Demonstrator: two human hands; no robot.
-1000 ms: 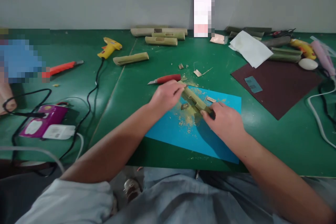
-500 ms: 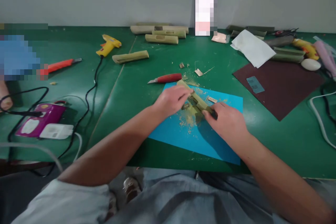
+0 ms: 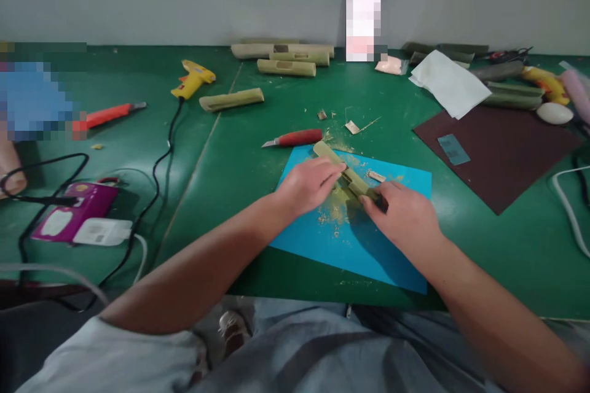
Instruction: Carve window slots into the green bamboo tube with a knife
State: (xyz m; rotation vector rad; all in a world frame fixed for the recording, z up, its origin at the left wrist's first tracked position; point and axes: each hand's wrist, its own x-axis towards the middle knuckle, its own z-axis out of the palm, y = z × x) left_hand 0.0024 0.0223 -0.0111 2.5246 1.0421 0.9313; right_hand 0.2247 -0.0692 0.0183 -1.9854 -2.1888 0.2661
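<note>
A pale green bamboo tube [image 3: 326, 151] with a cut opening in its middle slants over the blue sheet [image 3: 391, 258]. My left hand [image 3: 306, 184] is closed, its fingertips pinched on the tube at the edge of the opening; whether a small piece is also between them is hidden. My right hand [image 3: 405, 212] grips the tube's near end between thumb and fingers. Wood dust and shavings [image 3: 335, 215] lie beneath the tube. Just beyond the sheet rests a red-handled carving knife [image 3: 299, 137], its blade pointing left.
More bamboo tubes [image 3: 286, 67] line the wall. A yellow glue gun [image 3: 191, 80], a red cutter [image 3: 108, 116] and a purple power strip [image 3: 78, 209] with cables lie left. On the right are a dark brown sheet [image 3: 498, 159] and white paper [image 3: 449, 83]. Another person's hand [image 3: 13, 181] shows far left.
My left fingertips have shifted slightly along the tube toward my right hand. The right hand keeps its grip, and the whole view has drifted a little.
</note>
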